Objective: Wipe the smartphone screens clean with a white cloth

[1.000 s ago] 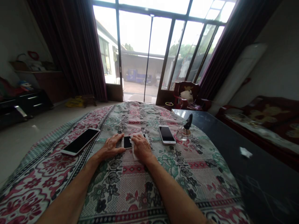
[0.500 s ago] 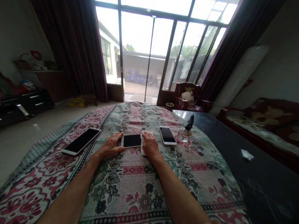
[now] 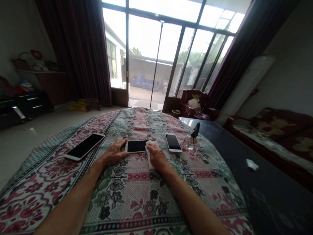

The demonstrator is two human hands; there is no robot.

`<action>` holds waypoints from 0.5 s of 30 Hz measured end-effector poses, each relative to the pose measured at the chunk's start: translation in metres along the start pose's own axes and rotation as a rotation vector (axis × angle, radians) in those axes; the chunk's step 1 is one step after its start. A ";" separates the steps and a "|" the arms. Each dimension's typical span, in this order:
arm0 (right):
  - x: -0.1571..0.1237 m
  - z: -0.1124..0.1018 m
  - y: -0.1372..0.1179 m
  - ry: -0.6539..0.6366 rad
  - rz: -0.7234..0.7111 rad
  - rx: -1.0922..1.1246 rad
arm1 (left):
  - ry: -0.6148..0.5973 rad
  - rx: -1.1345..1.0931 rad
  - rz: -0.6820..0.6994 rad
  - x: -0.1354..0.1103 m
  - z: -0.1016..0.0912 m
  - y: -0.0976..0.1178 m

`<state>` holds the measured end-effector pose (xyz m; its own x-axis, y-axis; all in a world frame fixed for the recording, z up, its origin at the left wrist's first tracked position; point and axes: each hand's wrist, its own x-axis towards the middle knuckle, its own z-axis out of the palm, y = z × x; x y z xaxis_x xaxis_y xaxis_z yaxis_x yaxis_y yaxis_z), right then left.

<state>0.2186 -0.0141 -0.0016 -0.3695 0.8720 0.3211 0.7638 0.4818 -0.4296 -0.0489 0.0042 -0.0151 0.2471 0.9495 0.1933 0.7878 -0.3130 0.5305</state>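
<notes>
A white smartphone with a dark screen [image 3: 137, 147] lies crosswise on the patterned tablecloth [image 3: 144, 199]. At its left end, my left hand [image 3: 114, 152] holds it between thumb and fingers. My right hand [image 3: 157, 156] is closed on a white tissue [image 3: 149, 159] and presses it over the phone's right end, which is hidden there. A larger white phone [image 3: 85, 147] lies aslant to the left of my hands. To the right rests another white phone [image 3: 173, 143], screen dark.
Beyond the right phone stands a clear bottle with a black spray top [image 3: 194, 133]. A black table [image 3: 225, 143] adjoins on the right, with a crumpled white scrap [image 3: 252, 164] on it. A wooden chair [image 3: 194, 102] stands by the glass doors.
My right hand with the tissue has shifted slightly down and turned at the phone's right end. My left hand keeps its hold. The whole view has shifted a little.
</notes>
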 end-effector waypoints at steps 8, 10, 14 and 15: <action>-0.031 -0.007 0.003 -0.020 -0.107 -0.012 | 0.006 -0.005 -0.008 0.000 -0.001 -0.001; -0.029 -0.007 0.005 -0.019 -0.120 -0.023 | -0.008 -0.005 -0.001 0.000 -0.001 -0.001; -0.020 -0.008 0.003 -0.065 -0.189 -0.043 | -0.046 -0.004 -0.015 0.000 -0.005 0.001; -0.018 -0.008 0.000 -0.085 -0.212 -0.045 | -0.052 -0.008 -0.017 0.000 -0.006 0.002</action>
<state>0.2295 -0.0301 -0.0002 -0.5656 0.7569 0.3274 0.6866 0.6521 -0.3216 -0.0508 0.0036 -0.0092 0.2627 0.9545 0.1411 0.7876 -0.2966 0.5402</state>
